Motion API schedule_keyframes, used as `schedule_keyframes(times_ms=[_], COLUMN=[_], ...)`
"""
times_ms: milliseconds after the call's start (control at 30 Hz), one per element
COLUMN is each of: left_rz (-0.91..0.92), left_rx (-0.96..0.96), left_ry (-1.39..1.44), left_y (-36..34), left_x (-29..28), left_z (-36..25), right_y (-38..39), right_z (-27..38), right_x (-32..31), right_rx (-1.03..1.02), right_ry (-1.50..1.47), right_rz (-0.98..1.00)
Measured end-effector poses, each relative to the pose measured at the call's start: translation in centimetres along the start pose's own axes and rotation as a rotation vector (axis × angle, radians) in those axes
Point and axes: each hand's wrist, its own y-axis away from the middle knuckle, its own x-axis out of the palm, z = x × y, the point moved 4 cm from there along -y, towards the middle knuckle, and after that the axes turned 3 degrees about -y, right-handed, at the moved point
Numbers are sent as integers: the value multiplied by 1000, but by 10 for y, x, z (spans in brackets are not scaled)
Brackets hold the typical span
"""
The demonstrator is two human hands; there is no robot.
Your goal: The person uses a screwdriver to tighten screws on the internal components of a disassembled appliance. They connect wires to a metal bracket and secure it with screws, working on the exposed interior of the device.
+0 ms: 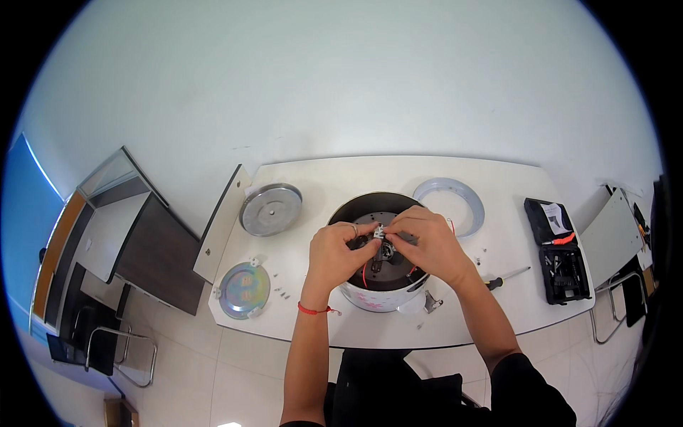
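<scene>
A rice cooker body [374,299] stands at the middle of the table, its white outside printed with pink flowers. Its dark inside faces up, with red wires and metal parts in it. Over this opening my left hand [333,257] and my right hand [436,245] meet, fingertips pinched on a small white and metallic part [379,232]. The part's exact kind is too small to make out, and fingers cover some of it. Around my left wrist is a red cord bracelet [315,310].
Left lie a round metal lid [271,211], a shiny metal disc [244,291] and several screws [282,292]. A pale ring [477,207] rests behind right. Right are a screwdriver [509,277] and an open black tool case [569,274]. A metal bracket [432,302] sits near the front edge.
</scene>
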Motion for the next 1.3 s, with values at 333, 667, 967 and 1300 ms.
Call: schedule_keyframes(times_ms=[333,667,967,1300], left_rz=[-20,16,411,466], left_rx=[4,98,253,277], left_ry=[53,139,-346,-449], left_y=[-1,-16,-54,-66], left_x=[1,-9,-10,0], left_z=[5,8,-5,3], right_y=[1,7,11,19], right_z=[2,9,17,3], right_x=[0,-5,-23,-40], right_rx=[-54,-142,-292,-342], right_ry=[10,154,218,257], right_rz=[-20,-30,-303,-462])
